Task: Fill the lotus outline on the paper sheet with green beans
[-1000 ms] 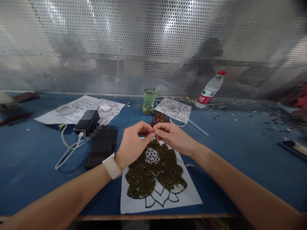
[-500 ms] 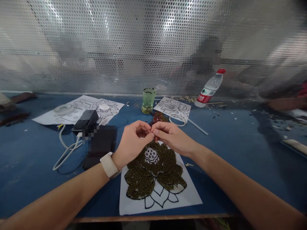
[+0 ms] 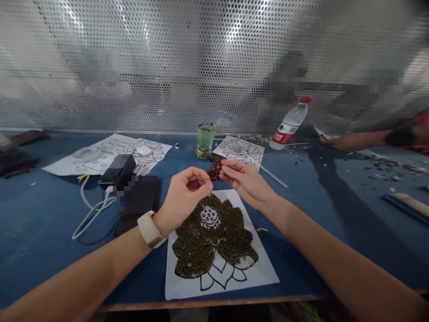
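On the tabletop [image 3: 301,259] before us lies our lotus sheet [image 3: 254,275], its petals mostly covered in dark green beans [image 3: 194,257], the seed head and the lowest petals bare. Our left hand [image 3: 182,192] is above its top edge, thumb and forefinger tips pinched together; we cannot tell whether something tiny sits between them. Our right hand [image 3: 248,182] is apart from it, fingers loosely parted, and we make out nothing in them. Just beyond lies a loose dark red heap [image 3: 215,167], partly hidden by the right hand. Near the heap we see a green see-through cup [image 3: 205,141], with a yellowish layer at its bottom and dark specks near the rim; we cannot tell whether it holds liquid. Our capped clear bottle [image 3: 290,126] has a red label; its fill level is unclear to us.
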Tool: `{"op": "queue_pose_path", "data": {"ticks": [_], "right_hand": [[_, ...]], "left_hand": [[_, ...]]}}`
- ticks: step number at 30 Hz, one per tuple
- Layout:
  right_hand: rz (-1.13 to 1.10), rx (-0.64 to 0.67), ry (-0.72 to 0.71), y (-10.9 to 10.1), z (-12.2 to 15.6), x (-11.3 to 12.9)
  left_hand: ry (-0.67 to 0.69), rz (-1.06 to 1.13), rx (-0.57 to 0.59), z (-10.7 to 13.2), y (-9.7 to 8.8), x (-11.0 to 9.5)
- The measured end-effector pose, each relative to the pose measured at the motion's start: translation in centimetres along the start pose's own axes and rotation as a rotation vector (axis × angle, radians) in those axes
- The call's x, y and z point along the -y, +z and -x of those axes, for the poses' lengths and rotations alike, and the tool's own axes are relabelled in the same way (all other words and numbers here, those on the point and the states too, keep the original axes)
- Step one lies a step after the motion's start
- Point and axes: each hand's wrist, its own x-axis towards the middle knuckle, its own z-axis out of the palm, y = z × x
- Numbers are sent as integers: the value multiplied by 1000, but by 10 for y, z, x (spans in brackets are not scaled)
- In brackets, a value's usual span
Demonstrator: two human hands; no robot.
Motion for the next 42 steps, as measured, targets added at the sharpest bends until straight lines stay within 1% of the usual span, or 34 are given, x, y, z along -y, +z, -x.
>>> {"op": "queue_pose_path", "data": {"ticks": [2,4,6,9,11,13,16,18,24,27,29,31,34,37,39,42], "right_hand": [[32,-49,-49,-1,0,1],[66,-66,-100,3,5,7],[149,-23,-203,8,14,18],[389,119,-459,16,29,33],[512,178,-588,18,35,40],[567,191,-651,18,36,43],[599,199,-690,16,35,43],[622,211,-682,15,35,44],[673,250,-589,16,34,49],[679,221,-558,16,40,56],[717,188,-533,14,53,62],[786,192,-486,9,75,64],[900,289,-403,-1,117,59],[967,436,-336,-5,152,49],[1009,499,-292,-4,165,43],[1030,545,-262,2,173,38]], "left_hand": [[-9,30,2,0,0,1],[-22,57,4,-1,-1,2],[-39,82,12,-1,-2,2],[-62,110,37,0,-3,2],[-71,125,54,0,-2,2],[-78,140,68,0,-2,2],[-82,160,80,0,-2,3],[-83,168,89,0,-2,5],[-86,167,84,0,-3,9],[-81,144,75,0,-2,5],[-74,115,81,1,-1,3],[-67,72,100,2,0,1],[-61,-10,143,4,0,2],[-59,-81,187,6,1,5],[-55,-114,208,7,1,6],[-48,-148,226,7,2,6]]}}
